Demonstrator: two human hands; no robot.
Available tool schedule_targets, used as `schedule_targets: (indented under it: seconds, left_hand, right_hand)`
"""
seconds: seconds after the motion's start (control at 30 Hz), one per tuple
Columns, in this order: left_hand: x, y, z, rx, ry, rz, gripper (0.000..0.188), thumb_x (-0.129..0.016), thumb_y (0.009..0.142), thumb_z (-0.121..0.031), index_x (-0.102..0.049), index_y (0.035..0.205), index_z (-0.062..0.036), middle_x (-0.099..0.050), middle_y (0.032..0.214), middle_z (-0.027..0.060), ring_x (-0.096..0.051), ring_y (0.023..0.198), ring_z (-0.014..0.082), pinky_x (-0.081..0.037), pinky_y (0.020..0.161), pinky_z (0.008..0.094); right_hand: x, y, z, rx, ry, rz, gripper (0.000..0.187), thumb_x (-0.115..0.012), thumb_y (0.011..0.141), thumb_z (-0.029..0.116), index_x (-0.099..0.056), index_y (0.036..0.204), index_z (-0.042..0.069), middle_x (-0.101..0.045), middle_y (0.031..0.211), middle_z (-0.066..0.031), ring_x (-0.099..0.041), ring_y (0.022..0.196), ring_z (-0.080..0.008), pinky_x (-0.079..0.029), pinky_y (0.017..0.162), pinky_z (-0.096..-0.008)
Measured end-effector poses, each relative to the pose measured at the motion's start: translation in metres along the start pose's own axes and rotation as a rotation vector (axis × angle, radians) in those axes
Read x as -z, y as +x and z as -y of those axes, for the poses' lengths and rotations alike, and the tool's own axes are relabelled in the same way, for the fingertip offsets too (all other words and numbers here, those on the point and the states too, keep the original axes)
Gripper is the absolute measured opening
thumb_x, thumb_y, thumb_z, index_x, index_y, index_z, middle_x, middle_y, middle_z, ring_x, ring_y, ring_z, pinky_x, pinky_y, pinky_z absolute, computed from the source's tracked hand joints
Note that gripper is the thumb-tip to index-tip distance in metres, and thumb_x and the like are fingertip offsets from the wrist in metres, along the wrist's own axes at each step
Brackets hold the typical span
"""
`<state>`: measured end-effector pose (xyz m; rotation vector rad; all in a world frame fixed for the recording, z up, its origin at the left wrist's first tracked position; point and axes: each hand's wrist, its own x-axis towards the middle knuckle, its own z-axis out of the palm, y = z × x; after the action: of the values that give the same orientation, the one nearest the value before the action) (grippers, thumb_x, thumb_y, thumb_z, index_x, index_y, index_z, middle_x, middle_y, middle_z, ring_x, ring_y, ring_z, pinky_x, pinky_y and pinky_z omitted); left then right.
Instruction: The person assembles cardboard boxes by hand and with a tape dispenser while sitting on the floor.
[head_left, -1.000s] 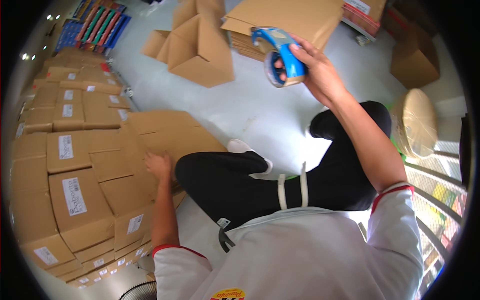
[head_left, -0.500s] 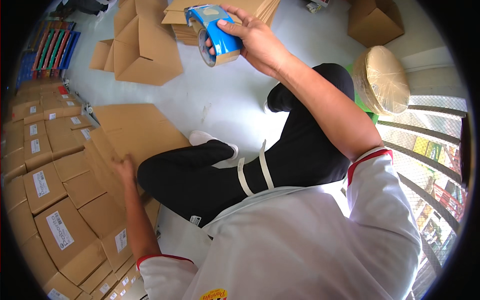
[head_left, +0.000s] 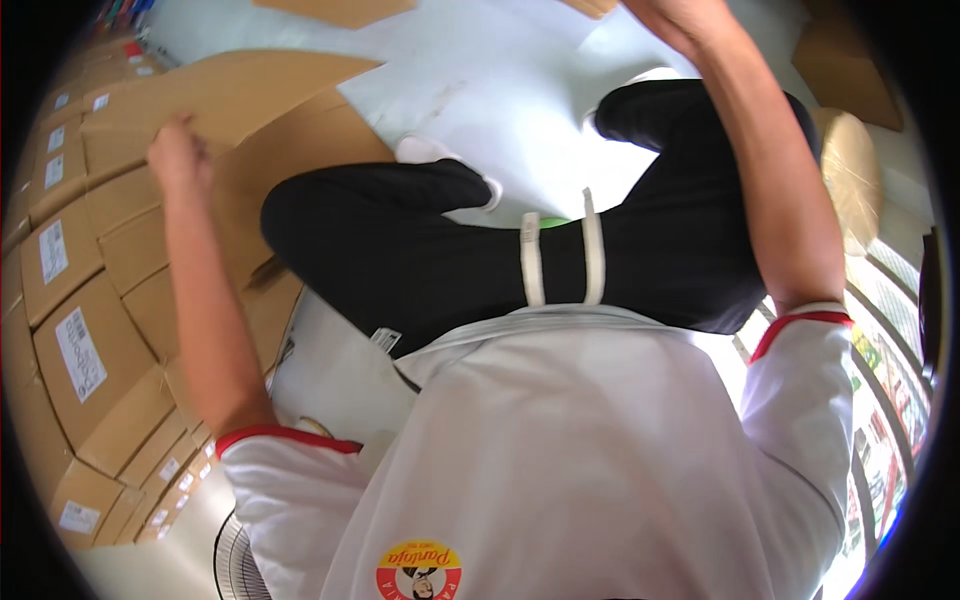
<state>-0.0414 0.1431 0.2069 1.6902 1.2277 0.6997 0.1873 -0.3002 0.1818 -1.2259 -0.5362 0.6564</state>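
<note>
My left hand [head_left: 182,155] is closed on the edge of a brown cardboard box [head_left: 240,95], apparently folded flat or partly unfolded, beside my left knee. One broad panel of the cardboard box is raised, and another part lies beneath it near my left shoe. My right hand [head_left: 672,18] is at the top edge of the view, cut off so that its fingers do not show. Whatever it may hold is out of the picture.
Labelled cartons [head_left: 95,330] are stacked along my left. A fan [head_left: 235,560] stands behind at lower left. On the right are a round, wrapped seat [head_left: 850,180], a brown carton [head_left: 850,75] and a barred railing [head_left: 890,370]. More cardboard [head_left: 335,10] shows at the top.
My left hand has moved up and left, lifting the cardboard panel. My right hand has gone up and right; the blue tape dispenser it held before is out of view. The view has shifted.
</note>
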Motion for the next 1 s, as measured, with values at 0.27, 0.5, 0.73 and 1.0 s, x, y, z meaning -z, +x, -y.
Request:
schedule_targets:
  seconds: [0.27, 0.5, 0.73, 1.0]
  left_hand:
    - [-0.097, -0.107, 0.023, -0.102, -0.508, 0.141, 0.036, -0.063, 0.077, 0.005, -0.052, 0.109, -0.0049, -0.058, 0.09, 0.0084, -0.061, 0.078, 0.0236, -0.055, 0.064, 0.0378]
    - [-0.197, -0.215, 0.057, -0.055, -0.276, 0.183, 0.079, -0.067, 0.083, -0.007, -0.026, 0.149, 0.0026, -0.035, 0.129, 0.0196, -0.049, 0.112, 0.0296, -0.05, 0.093, 0.0397]
    - [-0.168, -0.151, 0.056, 0.152, -0.344, 0.216, 0.083, -0.07, 0.094, -0.046, -0.029, 0.155, -0.0071, -0.044, 0.139, 0.0144, -0.05, 0.119, 0.0262, -0.056, 0.088, 0.0417]
    - [-0.152, -0.119, 0.085, 0.252, -0.318, 0.139, 0.106, -0.077, 0.086, -0.052, -0.012, 0.162, -0.0166, -0.019, 0.155, 0.0164, -0.042, 0.129, 0.0315, -0.049, 0.093, 0.0456]
  right_hand:
    - [-0.029, -0.003, -0.03, -0.216, -0.256, 0.21, 0.044, -0.071, 0.095, 0.028, -0.061, 0.132, 0.007, -0.062, 0.119, -0.0044, -0.06, 0.101, -0.0154, -0.05, 0.09, -0.0281]
    - [-0.056, -0.019, -0.074, -0.189, -0.67, 0.426, 0.084, -0.081, 0.078, 0.046, -0.052, 0.145, 0.004, -0.058, 0.134, -0.0237, -0.054, 0.128, -0.0362, -0.041, 0.109, -0.0398]
    - [-0.044, -0.022, -0.078, -0.181, -0.988, 0.554, 0.075, -0.075, 0.074, 0.019, -0.053, 0.145, 0.015, -0.057, 0.107, -0.0251, -0.058, 0.107, -0.0429, -0.048, 0.096, -0.0465]
    - [-0.034, -0.015, -0.082, -0.35, -0.895, 0.963, 0.107, -0.079, 0.071, 0.068, -0.046, 0.149, 0.002, -0.061, 0.117, -0.0278, -0.058, 0.113, -0.0414, -0.046, 0.096, -0.0422]
